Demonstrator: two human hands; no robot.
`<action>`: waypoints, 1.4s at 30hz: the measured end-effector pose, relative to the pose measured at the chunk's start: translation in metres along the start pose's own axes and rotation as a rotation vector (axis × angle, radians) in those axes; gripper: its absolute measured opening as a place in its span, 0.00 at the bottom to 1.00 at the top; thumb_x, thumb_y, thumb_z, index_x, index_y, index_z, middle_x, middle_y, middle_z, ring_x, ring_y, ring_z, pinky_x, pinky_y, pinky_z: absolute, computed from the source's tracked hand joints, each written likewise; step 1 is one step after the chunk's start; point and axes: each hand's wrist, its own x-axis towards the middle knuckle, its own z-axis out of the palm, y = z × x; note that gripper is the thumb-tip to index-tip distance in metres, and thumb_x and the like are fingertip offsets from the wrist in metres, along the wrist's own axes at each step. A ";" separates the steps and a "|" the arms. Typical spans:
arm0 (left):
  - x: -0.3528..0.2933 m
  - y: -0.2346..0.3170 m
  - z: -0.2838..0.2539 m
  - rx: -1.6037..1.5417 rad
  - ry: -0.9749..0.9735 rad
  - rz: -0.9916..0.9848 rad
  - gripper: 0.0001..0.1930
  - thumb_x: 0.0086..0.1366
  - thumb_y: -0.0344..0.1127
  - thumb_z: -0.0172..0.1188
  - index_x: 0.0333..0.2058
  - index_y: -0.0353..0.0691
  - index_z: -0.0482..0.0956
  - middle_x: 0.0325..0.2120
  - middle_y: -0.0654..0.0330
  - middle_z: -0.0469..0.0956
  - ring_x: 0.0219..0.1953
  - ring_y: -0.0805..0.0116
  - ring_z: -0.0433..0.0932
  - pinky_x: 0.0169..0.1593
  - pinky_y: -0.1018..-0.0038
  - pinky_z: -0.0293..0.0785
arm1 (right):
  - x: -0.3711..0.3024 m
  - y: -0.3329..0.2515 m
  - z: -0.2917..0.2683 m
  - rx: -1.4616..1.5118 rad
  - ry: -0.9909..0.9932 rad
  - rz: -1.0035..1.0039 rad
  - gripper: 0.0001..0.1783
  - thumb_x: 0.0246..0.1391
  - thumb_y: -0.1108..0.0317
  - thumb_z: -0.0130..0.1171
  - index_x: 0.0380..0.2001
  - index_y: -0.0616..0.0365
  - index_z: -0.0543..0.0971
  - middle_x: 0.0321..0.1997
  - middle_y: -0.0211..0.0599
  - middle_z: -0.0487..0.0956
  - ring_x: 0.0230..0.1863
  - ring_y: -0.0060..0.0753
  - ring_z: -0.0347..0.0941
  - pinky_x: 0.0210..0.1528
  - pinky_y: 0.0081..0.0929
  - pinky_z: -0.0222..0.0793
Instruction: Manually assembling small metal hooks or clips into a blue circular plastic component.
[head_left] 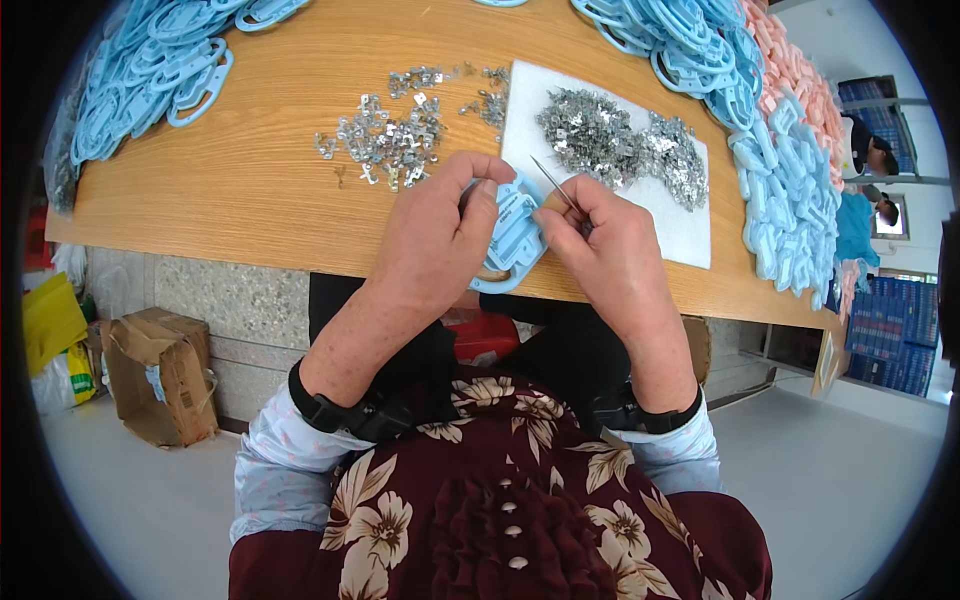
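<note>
A light blue plastic part (516, 236) with a looped handle end lies at the table's near edge, between my hands. My left hand (441, 222) is closed on its left side, thumb and forefinger near the top. In my right hand (616, 236) a thin pointed metal tool (552, 178) is pinched, its tip pointing up and to the left. The right fingertips also touch the blue part's right edge. Just beyond my hands lies a loose heap of small metal clips (392, 138). Whether a clip sits under the left fingers is hidden.
A white pad (690, 245) carries two piles of small metal pieces (590, 130). Blue plastic parts are heaped at the far left (160, 65) and far right (690, 50). Smaller blue pieces (785, 200) and pink pieces (800, 70) line the right edge. A cardboard box (165, 375) stands on the floor.
</note>
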 end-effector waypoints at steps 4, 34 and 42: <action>0.002 -0.003 0.003 -0.017 0.036 0.053 0.13 0.74 0.32 0.49 0.53 0.36 0.74 0.36 0.59 0.80 0.36 0.76 0.77 0.41 0.75 0.74 | -0.004 0.003 0.003 0.109 0.087 0.059 0.11 0.57 0.65 0.65 0.34 0.62 0.78 0.22 0.40 0.76 0.23 0.37 0.72 0.30 0.34 0.68; -0.003 0.020 -0.017 0.168 -0.262 0.274 0.22 0.68 0.31 0.54 0.60 0.35 0.70 0.42 0.53 0.79 0.42 0.67 0.78 0.47 0.71 0.75 | -0.023 0.008 -0.009 0.727 -0.183 0.238 0.14 0.69 0.60 0.56 0.38 0.63 0.79 0.26 0.24 0.75 0.20 0.13 0.63 0.22 0.15 0.59; -0.002 -0.003 -0.004 -0.104 -0.207 0.265 0.19 0.71 0.37 0.50 0.56 0.34 0.71 0.36 0.54 0.78 0.32 0.66 0.76 0.36 0.70 0.74 | -0.031 -0.008 -0.017 0.921 -0.154 0.219 0.11 0.68 0.64 0.56 0.41 0.63 0.79 0.28 0.26 0.77 0.22 0.14 0.67 0.24 0.16 0.63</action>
